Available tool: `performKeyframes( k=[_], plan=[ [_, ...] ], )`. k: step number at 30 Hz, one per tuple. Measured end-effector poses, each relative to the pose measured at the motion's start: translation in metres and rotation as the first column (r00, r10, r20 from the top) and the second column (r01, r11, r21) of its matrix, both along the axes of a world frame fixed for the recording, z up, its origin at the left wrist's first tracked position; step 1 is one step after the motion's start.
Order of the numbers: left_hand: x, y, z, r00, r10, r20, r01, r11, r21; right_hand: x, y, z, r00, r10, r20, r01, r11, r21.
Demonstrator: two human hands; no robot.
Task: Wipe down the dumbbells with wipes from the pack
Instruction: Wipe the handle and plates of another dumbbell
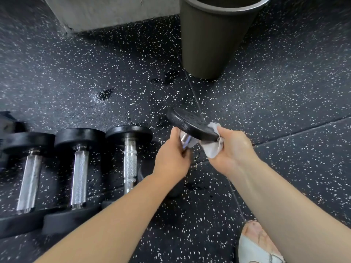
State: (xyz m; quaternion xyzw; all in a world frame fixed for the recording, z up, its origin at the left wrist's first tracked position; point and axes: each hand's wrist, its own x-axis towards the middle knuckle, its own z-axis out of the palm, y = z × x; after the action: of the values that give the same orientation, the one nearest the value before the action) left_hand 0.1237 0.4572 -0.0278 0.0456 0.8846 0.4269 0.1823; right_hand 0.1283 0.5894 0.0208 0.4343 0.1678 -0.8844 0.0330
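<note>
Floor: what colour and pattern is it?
Black floor with dense white speckles, seen clearly in the head view.

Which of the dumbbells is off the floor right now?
The rightmost dumbbell: the left hand holds its handle while the right hand presses a wipe against its disc. The other three lie on the floor.

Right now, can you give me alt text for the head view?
The left hand holds a dumbbell by its handle while the right hand rubs a white wipe on its upper black head. Three dumbbells lie on speckled floor; a dark bin stands beyond.
</note>
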Motion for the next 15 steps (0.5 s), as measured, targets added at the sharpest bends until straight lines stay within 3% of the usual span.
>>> performKeyframes(
  k=[7,11,15],
  plan=[
    [-0.006,-0.006,-0.007,0.998,-0.036,0.041,0.03,0.991,0.131,-0.025,0.006,-0.019,0.956,0.286,0.063,-0.292,0.951,0.103],
    [-0.006,-0.007,-0.008,0.999,-0.028,0.04,0.021,0.986,0.165,-0.016,0.003,-0.019,0.977,0.213,0.024,-0.215,0.97,0.118],
    [0.0,0.005,-0.005,0.98,0.057,0.188,-0.117,0.94,0.321,0.0,0.008,-0.003,0.994,0.104,-0.018,-0.103,0.993,0.059]
  ],
)
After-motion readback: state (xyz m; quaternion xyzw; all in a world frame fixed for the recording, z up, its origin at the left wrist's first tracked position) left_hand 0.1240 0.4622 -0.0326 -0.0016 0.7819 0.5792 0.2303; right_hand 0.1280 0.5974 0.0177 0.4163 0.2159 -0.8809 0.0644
